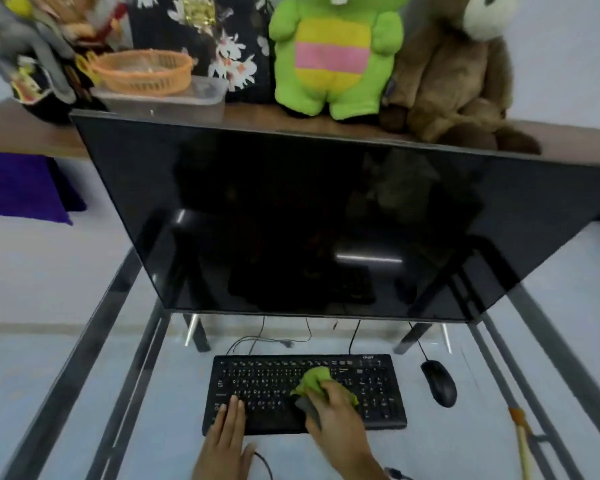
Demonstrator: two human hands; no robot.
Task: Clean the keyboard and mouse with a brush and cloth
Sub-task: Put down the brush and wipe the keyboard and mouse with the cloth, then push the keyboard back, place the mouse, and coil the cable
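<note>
A black keyboard (274, 379) lies on the glass table near the bottom centre. My right hand (338, 417) is shut on a green and grey cloth (314, 377) and presses it onto the keys right of the middle. My left hand (227, 434) rests flat on the keyboard's left end, fingers together and extended, holding nothing. A black wired mouse (439, 382) sits on the glass to the right of the keyboard. A brush (520, 434) with an orange band and pale handle lies near the table's right edge.
A large dark monitor (309, 220) stands just behind the keyboard, cables trailing under it. The glass table (101, 393) has dark metal rails at both sides. Behind, a shelf holds an orange basket (142, 71), a green plush toy (333, 57) and a brown plush toy (454, 74).
</note>
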